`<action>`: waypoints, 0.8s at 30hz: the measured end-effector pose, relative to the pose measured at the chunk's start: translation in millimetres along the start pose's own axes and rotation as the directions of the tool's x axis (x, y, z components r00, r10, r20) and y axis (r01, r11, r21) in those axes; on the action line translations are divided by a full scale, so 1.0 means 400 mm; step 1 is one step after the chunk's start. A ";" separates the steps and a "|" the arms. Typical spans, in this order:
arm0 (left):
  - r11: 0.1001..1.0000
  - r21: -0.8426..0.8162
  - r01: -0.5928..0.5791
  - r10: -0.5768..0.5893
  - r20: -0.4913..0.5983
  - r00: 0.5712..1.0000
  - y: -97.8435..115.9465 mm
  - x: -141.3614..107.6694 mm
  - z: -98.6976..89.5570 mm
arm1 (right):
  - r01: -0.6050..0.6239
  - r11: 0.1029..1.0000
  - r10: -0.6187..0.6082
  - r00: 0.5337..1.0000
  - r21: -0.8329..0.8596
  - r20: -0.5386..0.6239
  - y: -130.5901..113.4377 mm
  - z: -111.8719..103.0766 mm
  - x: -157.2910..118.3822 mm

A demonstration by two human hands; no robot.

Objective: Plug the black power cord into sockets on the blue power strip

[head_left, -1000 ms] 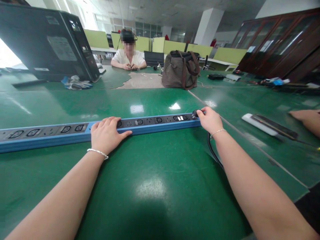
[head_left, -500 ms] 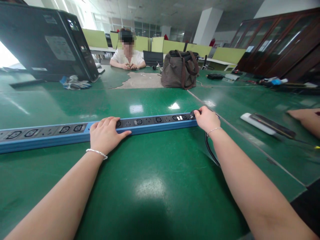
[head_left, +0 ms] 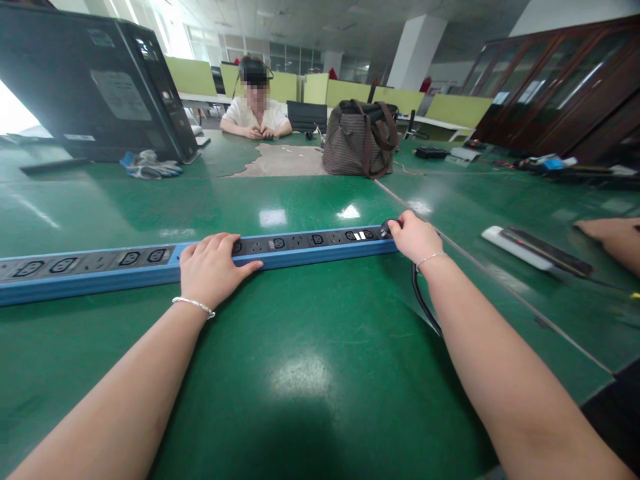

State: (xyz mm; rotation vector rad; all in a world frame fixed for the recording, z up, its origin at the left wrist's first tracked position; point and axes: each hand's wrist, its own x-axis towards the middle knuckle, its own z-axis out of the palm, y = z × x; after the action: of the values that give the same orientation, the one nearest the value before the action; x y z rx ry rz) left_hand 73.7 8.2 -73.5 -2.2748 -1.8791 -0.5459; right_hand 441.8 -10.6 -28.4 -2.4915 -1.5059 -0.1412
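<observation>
A long blue power strip (head_left: 320,252) with a row of black sockets lies across the green table (head_left: 280,320). My left hand (head_left: 210,267) rests over the strip near its middle, fingers on top and thumb along the front side, gripping it. At the strip's right end my right hand (head_left: 413,237) pinches a black plug (head_left: 386,229) at the end socket. Whether its pins are fully seated cannot be made out. From under my right hand a black cable (head_left: 421,300) curves down and passes behind my forearm.
A computer case (head_left: 110,87) stands at the back left beside gloves (head_left: 151,165). A brown bag (head_left: 357,139) sits at the back; a person (head_left: 256,113) is across the table. To the right are a white-and-black bar (head_left: 535,248) and another person's arm (head_left: 613,243).
</observation>
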 end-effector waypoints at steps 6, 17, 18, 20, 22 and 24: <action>1.000 -0.003 -0.003 0.003 0.003 1.000 -0.003 0.002 0.002 | 0.050 0.996 -0.044 0.996 -0.079 0.083 -0.023 0.003 0.000; 1.000 -0.030 0.003 -0.002 0.017 1.000 0.001 0.001 -0.005 | 0.136 0.970 -0.075 0.956 -0.201 0.285 -0.029 -0.012 0.046; 1.000 -0.031 -0.001 0.002 0.016 1.000 0.001 0.001 -0.005 | 0.146 0.966 -0.079 0.952 -0.211 0.296 -0.031 -0.013 0.048; 0.999 -0.033 -0.004 0.005 0.016 1.000 0.002 0.000 -0.005 | 0.148 0.965 -0.079 0.951 -0.217 0.298 -0.034 -0.014 0.047; 0.999 -0.033 -0.002 0.003 0.017 1.000 0.002 0.000 -0.004 | 0.117 0.970 -0.058 0.962 -0.211 0.268 -0.036 -0.012 0.036; 1.000 -0.030 -0.001 0.002 0.013 1.000 0.001 0.001 -0.004 | 0.077 0.976 -0.028 0.972 -0.204 0.234 -0.036 -0.010 0.026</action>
State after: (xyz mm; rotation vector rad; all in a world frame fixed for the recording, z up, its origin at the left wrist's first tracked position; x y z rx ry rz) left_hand 73.9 7.7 -72.0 -2.3038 -1.8874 -0.5646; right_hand 434.0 3.8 -20.2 -2.7145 -1.7315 -0.0229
